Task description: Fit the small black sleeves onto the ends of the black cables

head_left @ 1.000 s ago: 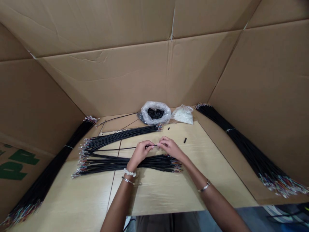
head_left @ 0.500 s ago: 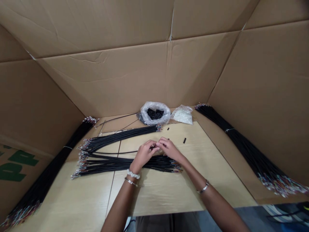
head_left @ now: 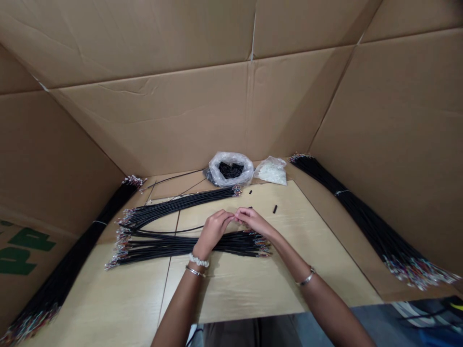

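**Q:** ok, what's changed with the hands vs a sec ago?

**A:** The left hand (head_left: 212, 232) and right hand (head_left: 255, 221) have drawn in. The fingers (head_left: 227, 217) of both now almost meet just above the lower wire bundle (head_left: 188, 246), where a moment ago a bit of wire showed between them. Both look pinched closed on a thin black wire (head_left: 181, 231), which runs off left over that bundle, though the fingertips hide the exact grip.

**Q:** anything else move?

**A:** Nope, the upper wire bundle (head_left: 181, 202) sits where it was, just behind the hands.

**Q:** and the bags at the back?

**A:** A clear plastic bag (head_left: 231, 168) is full of small black pieces, and a smaller clear bag (head_left: 271, 172) next to it holds white bits. A loose black sleeve (head_left: 275, 209) lies on the bench (head_left: 235, 289) in front of them. Longer tied bundles lie on the cardboard either side: left bundle (head_left: 77, 255), right bundle (head_left: 356, 217).
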Available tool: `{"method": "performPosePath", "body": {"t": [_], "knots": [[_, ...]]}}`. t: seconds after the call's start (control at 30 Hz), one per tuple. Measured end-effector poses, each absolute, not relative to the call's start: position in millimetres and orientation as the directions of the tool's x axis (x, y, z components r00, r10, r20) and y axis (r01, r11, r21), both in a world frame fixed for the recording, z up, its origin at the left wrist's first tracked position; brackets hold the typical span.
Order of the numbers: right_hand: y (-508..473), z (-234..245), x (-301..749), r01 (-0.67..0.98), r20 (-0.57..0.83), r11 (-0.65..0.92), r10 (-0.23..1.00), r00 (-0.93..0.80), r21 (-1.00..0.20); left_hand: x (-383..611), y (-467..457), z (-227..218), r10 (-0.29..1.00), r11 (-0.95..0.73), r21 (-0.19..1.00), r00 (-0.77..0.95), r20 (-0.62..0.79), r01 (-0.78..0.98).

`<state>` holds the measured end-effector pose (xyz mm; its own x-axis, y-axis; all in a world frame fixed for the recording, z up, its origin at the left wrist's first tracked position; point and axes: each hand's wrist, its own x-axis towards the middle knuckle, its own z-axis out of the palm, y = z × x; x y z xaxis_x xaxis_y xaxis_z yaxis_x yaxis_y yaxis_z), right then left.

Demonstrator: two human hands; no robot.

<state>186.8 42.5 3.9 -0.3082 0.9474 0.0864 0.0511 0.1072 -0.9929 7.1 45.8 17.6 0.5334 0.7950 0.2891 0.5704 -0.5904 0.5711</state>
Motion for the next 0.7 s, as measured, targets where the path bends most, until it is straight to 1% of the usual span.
{"method": "performPosePath", "body": {"t": [0.1,0.17,0.2,0.27,0.33,0.37,0.43,0.5,0.57,0.63,0.7], "knots": [[43.2,3.1,186.6,0.044,0.073,0.09,0.951,-0.3,-0.995,8.4,44.6,16.4,0.774,-0.631,0.458,0.552,0.311,0.627],[43.8,1.3,187.2,0.005,0.002,0.003,0.957,-0.29,-1.0,9.3,44.0,16.1,0.771,-0.636,0.43,0.553,0.317,0.641],[44.1,0.2,187.9,-0.032,-0.05,-0.062,0.958,-0.282,-0.998,9.7,44.0,15.9,0.775,-0.631,0.439,0.545,0.319,0.64],[44.8,-1.5,189.9,-0.142,-0.158,-0.201,0.95,-0.269,-0.969,10.3,44.4,15.5,0.796,-0.602,0.501,0.511,0.324,0.622],[45.6,-2.1,192.6,-0.269,-0.227,-0.302,0.934,-0.276,-0.915,10.3,45.6,15.2,0.83,-0.551,0.595,0.459,0.317,0.586],[46.0,-1.8,194.0,-0.325,-0.236,-0.325,0.929,-0.285,-0.888,10.2,46.4,15.3,0.846,-0.522,0.64,0.434,0.309,0.563],[46.4,-0.5,196.0,-0.406,-0.214,-0.322,0.933,-0.289,-0.855,9.7,48.0,15.9,0.871,-0.472,0.713,0.399,0.286,0.519],[45.9,1.5,196.6,-0.445,-0.2,-0.304,0.943,-0.265,-0.843,9.3,49.3,17.1,0.889,-0.429,0.761,0.377,0.26,0.486],[44.7,3.6,196.2,-0.454,-0.217,-0.312,0.944,-0.249,-0.835,9.3,50.2,18.2,0.902,-0.389,0.801,0.367,0.229,0.455],[43.0,4.9,195.6,-0.446,-0.227,-0.327,0.938,-0.264,-0.833,9.6,51.0,18.9,0.914,-0.345,0.839,0.353,0.199,0.421],[41.4,5.0,195.1,-0.431,-0.205,-0.319,0.935,-0.291,-0.844,9.8,51.8,19.2,0.925,-0.298,0.873,0.344,0.163,0.387]]}}
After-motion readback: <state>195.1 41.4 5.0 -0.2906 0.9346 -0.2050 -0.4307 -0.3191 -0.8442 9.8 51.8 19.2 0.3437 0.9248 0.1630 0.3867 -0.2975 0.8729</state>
